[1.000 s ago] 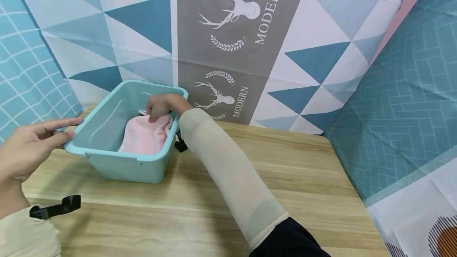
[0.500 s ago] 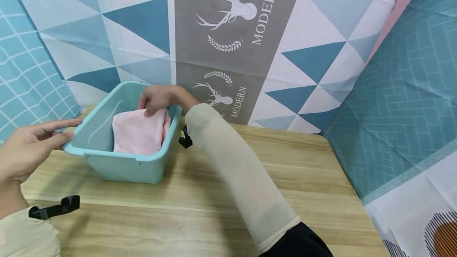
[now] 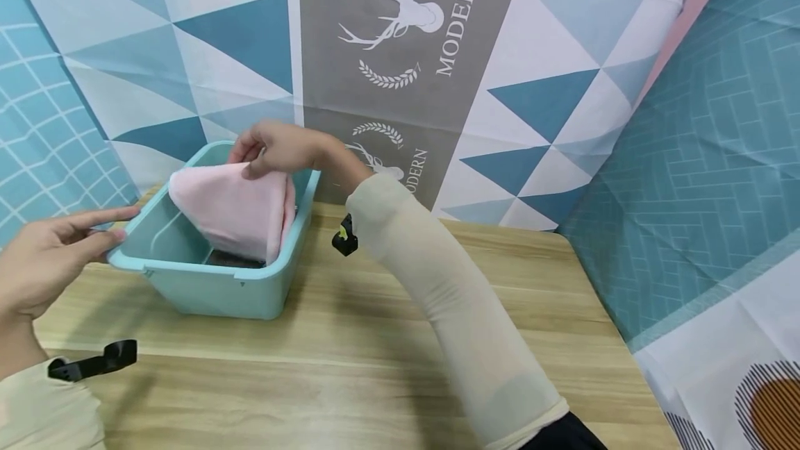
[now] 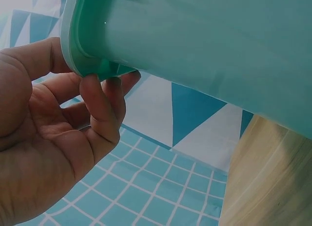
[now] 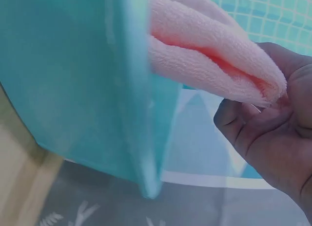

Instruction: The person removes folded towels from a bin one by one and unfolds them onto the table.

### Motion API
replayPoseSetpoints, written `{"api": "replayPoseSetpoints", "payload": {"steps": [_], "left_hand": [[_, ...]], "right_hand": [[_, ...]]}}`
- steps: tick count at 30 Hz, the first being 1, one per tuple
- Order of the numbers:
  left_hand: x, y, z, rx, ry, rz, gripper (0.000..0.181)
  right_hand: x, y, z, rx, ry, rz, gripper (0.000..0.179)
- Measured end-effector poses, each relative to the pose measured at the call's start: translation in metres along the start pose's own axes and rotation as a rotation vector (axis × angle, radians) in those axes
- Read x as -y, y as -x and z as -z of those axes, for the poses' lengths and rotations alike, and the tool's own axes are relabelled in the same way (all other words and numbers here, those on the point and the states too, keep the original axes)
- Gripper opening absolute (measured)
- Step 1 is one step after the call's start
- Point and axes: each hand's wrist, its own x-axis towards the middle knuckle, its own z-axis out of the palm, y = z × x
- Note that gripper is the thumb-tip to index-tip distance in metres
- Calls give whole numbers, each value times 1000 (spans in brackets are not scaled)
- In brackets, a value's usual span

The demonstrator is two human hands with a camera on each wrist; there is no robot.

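A folded pink towel [image 3: 234,203] hangs tilted from my right hand [image 3: 281,148], partly above the rim of a teal plastic bin [image 3: 194,290]. My right hand pinches the towel by its upper edge; in the right wrist view the towel's soft folds [image 5: 209,60] reach the fingers and thumb. At the bin's near left corner, my left hand [image 3: 53,259] grips the rim between thumb and fingers, as the left wrist view [image 4: 73,104] also shows. Below the lifted towel, something dark [image 3: 234,259] lies in the bin, too hidden to name.
The bin stands on a wooden table [image 3: 387,367] close to a wall covering [image 3: 400,89] with triangles and deer prints. A teal gridded cloth [image 3: 44,123] hangs at the left, a teal herringbone one [image 3: 706,158] at the right. Black wrist mounts sit on both sleeves.
My right hand has risen with the towel, lifting it from the bin's floor and uncovering the dark thing beneath. The left hand has stayed on the rim.
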Motion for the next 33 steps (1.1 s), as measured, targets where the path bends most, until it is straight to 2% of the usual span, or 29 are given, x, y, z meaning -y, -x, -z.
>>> {"api": "replayPoseSetpoints", "payload": {"steps": [6,11,17,22,27,33], "left_hand": [[-3,0,0,11,53,-10,37],[-4,-1,0,18,88,-12,36],[-4,-1,-1,23,77,-12,37],[-2,-5,-1,28,146,-52,41],[-1,-6,-2,24,192,-82,48],[3,-7,-2,20,216,-64,51]], "right_hand": [[25,28,17,-117,70,30,22],[41,58,28,-203,87,48,22],[53,99,42,-304,-23,39,23],[55,134,55,-382,-53,51,21],[51,169,61,-380,-14,30,18],[34,203,58,-363,35,4,17]]}}
